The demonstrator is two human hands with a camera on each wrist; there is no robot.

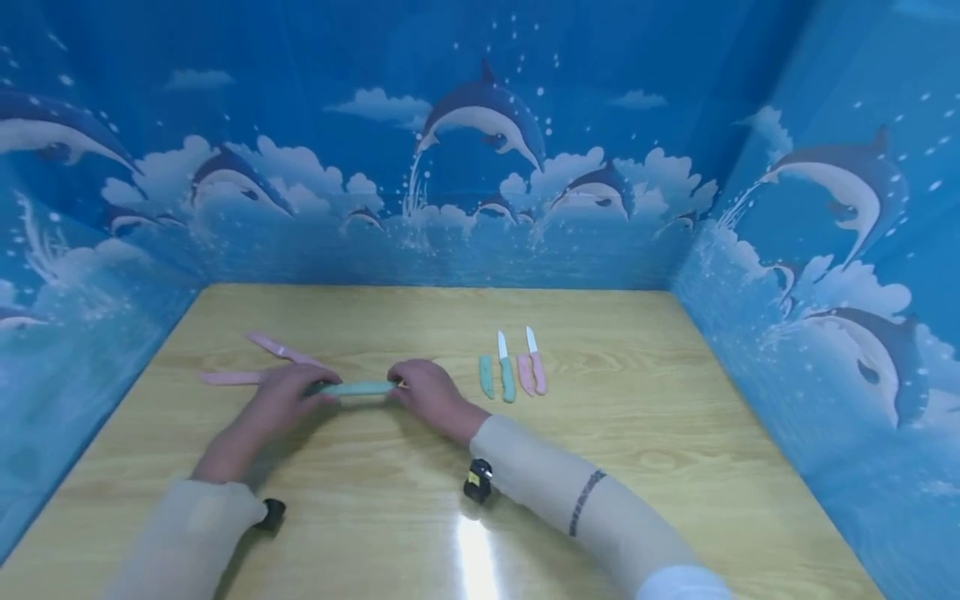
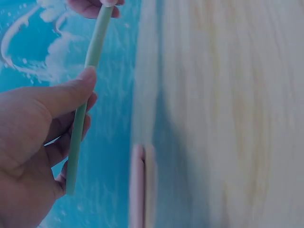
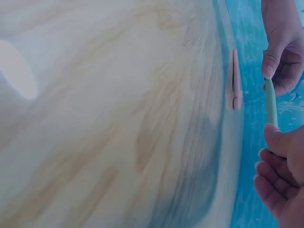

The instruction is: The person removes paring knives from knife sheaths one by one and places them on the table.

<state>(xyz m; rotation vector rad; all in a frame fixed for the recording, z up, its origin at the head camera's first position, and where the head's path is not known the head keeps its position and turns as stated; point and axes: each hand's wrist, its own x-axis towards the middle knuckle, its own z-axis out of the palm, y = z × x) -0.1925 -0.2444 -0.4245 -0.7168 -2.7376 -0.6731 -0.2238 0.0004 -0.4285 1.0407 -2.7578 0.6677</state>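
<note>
A long green knife that looks sheathed [image 1: 363, 388] is held level between both hands, over the left half of the table. My left hand [image 1: 279, 402] grips one end, thumb on one side and fingers on the other. At the opposite end, my right hand [image 1: 433, 398] pinches it between thumb and fingertips. In the left wrist view, the green knife [image 2: 96, 42] runs past the thumb along the left fingers. Beyond the left hand lie two pink knife-shaped pieces, one [image 1: 228, 378] partly hidden by that hand and the other [image 1: 281, 347] slanting behind it.
Right of the hands lie a green sheath [image 1: 486, 377], a green knife [image 1: 507, 379] with bare blade, a pink sheath [image 1: 525, 375] and a pink knife [image 1: 537, 372] with bare blade. Dolphin-printed blue walls [image 1: 450, 242] border the wooden table [image 1: 675, 467].
</note>
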